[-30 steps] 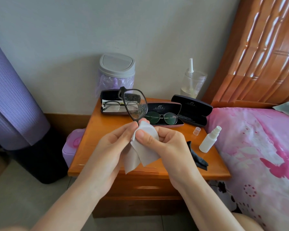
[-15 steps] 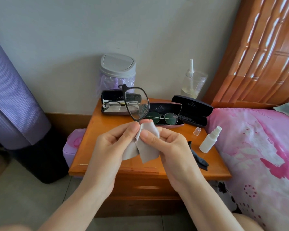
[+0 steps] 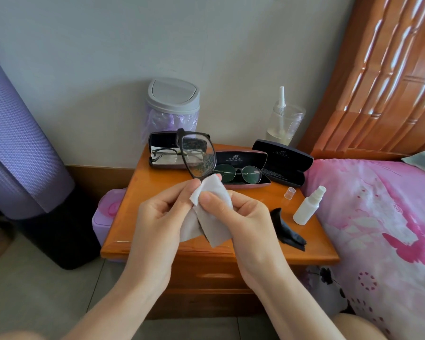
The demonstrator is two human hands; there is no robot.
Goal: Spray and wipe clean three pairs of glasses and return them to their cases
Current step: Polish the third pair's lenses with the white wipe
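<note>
Black-framed plastic glasses [image 3: 196,154] tilted slightly rightward since before; left hand [image 3: 161,217] and right hand [image 3: 236,214] pinching grey microfibre cloth [image 3: 210,212], seemingly over lower lens.

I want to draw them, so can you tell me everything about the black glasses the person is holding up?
The black-framed glasses look like thin dark plastic with clear lenses. The upper lens is speckled with spray droplets. They are held on end above the wooden nightstand. The lower lens is hidden inside a grey cleaning cloth, pinched by the left hand and right hand.

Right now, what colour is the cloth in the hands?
Light grey; the cloth shows best in the head view.
</note>
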